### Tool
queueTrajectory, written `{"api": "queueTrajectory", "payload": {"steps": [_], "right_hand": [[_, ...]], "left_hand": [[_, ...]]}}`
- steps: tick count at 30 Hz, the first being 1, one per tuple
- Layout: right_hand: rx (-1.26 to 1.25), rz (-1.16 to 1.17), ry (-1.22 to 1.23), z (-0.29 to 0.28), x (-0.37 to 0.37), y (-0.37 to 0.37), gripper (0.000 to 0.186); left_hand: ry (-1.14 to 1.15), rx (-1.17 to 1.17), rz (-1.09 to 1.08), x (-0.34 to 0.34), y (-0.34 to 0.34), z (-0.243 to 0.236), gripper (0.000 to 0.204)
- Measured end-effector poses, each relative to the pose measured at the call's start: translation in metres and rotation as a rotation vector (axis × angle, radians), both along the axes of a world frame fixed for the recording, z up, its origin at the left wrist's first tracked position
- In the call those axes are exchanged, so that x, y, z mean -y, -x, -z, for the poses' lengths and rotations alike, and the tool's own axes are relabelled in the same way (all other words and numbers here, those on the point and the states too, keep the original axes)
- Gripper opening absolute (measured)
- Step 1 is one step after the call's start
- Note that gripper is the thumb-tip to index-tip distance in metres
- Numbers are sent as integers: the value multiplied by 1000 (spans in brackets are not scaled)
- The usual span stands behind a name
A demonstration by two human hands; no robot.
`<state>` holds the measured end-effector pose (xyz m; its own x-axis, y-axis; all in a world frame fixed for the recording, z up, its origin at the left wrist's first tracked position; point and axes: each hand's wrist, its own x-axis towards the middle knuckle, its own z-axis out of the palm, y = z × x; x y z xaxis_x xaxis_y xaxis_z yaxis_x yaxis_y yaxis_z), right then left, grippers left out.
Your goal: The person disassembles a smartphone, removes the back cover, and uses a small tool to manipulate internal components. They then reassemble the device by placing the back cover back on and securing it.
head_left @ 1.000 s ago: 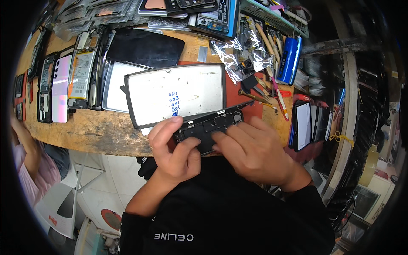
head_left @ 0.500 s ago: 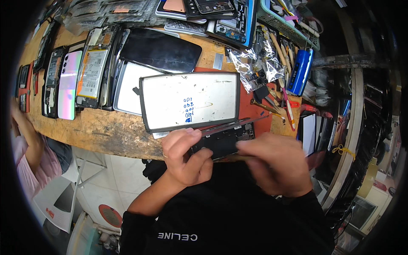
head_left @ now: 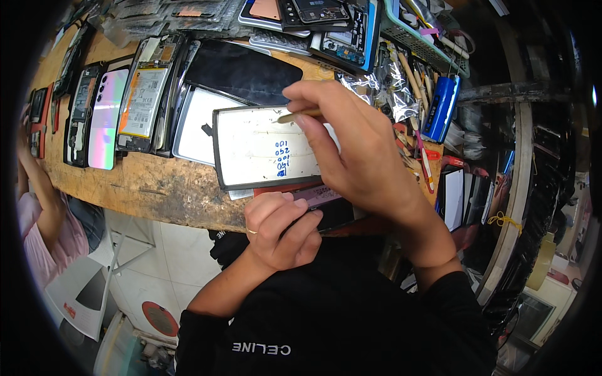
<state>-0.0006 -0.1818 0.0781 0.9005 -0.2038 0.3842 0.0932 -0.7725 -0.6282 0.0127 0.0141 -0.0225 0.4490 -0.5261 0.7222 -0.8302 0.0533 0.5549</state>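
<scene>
My left hand is closed around one end of a dark, opened phone at the bench's front edge. A pinkish-grey strip along the phone's far side catches light. My right hand hovers over a white tray with a black rim. Between its thumb and fingers is a thin, yellowish, pointed tool, its tip over the tray's far half. Small dark specks and blue handwriting mark the tray. My right hand hides the tray's right end.
Phones, one with an iridescent back, stand in a row at left. A large black panel lies behind the tray. At right are a blue cylinder, hand tools and a green basket. Another person's arm rests at far left.
My right hand has moved from the phone, up and left over the white tray, bringing the thin tool. My left hand stays at the phone, its fingers more curled.
</scene>
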Motion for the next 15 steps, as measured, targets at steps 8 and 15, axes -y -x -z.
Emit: {"api": "queueTrajectory", "payload": {"steps": [8,15], "right_hand": [[-4,113,-108,-6,0,18,29],[33,238,-409,-29,-10,79,27]], "left_hand": [[-56,-94,-13,4,-1,-6,23],[-118,-307,15,5,-2,-21,23]]}}
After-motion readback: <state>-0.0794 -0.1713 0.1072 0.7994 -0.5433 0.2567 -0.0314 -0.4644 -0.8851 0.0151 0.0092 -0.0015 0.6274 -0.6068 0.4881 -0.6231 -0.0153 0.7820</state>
